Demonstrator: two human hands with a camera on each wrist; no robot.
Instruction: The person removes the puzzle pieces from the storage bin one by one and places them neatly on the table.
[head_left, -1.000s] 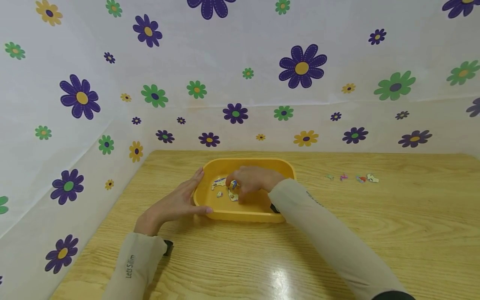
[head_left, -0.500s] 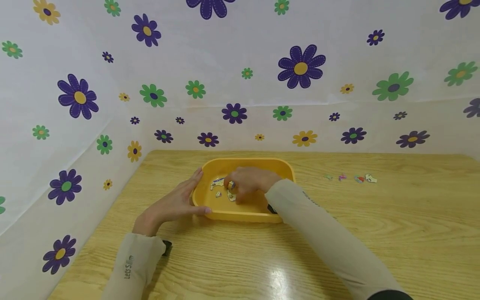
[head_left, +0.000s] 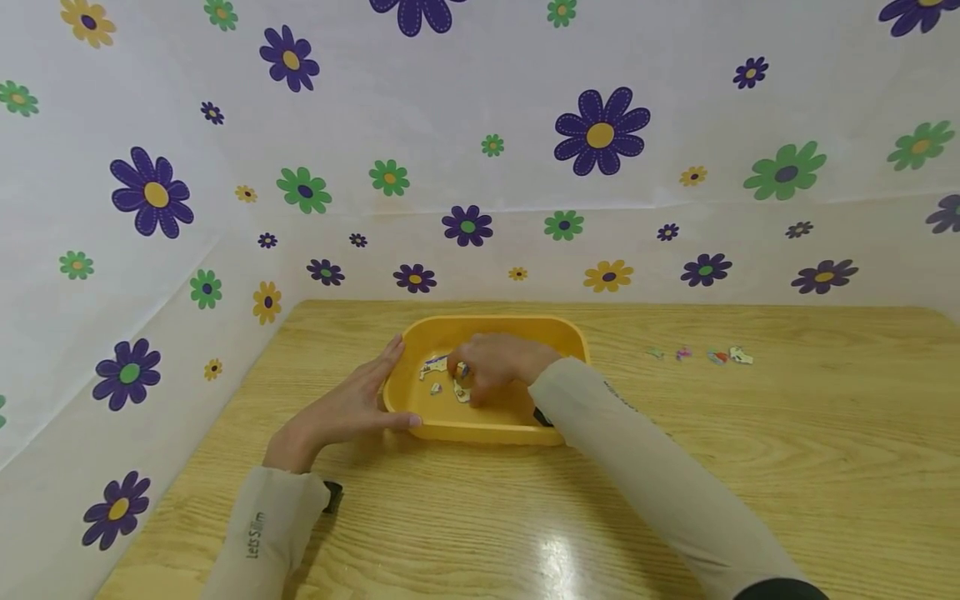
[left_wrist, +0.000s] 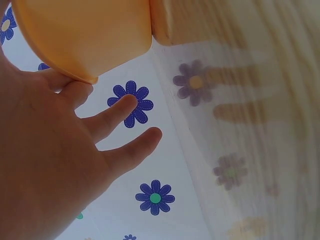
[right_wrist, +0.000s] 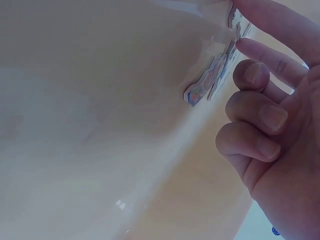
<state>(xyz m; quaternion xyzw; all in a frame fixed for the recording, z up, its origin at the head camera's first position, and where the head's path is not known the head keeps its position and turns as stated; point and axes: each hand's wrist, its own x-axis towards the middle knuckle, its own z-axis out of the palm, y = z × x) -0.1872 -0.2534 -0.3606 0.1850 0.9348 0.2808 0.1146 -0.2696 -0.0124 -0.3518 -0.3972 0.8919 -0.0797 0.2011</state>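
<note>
A yellow plastic bin (head_left: 487, 432) sits on the wooden table. My left hand (head_left: 352, 408) rests against its left end, thumb on the front rim and fingers spread along the side; the left wrist view shows these fingers straight. My right hand (head_left: 495, 364) reaches inside, among flat printed cut-outs (head_left: 434, 367). Its thumb and index finger are extended to a cut-out (head_left: 461, 392), the other fingers curled into the palm. In the right wrist view the index fingertip meets colourful cut-outs (right_wrist: 205, 82); whether a piece is pinched is unclear. A small cut-out (head_left: 436, 388) lies nearby.
To the right of the bin, several small cut-outs lie in a row on the table, among them a pink one (head_left: 683, 353) and a pale one (head_left: 740, 356). A white flower-patterned sheet (head_left: 517, 183) hangs behind the table and along its left side.
The view has shifted slightly. Both hands stay where they were on and in the bin, and the cut-outs show no clear movement.
</note>
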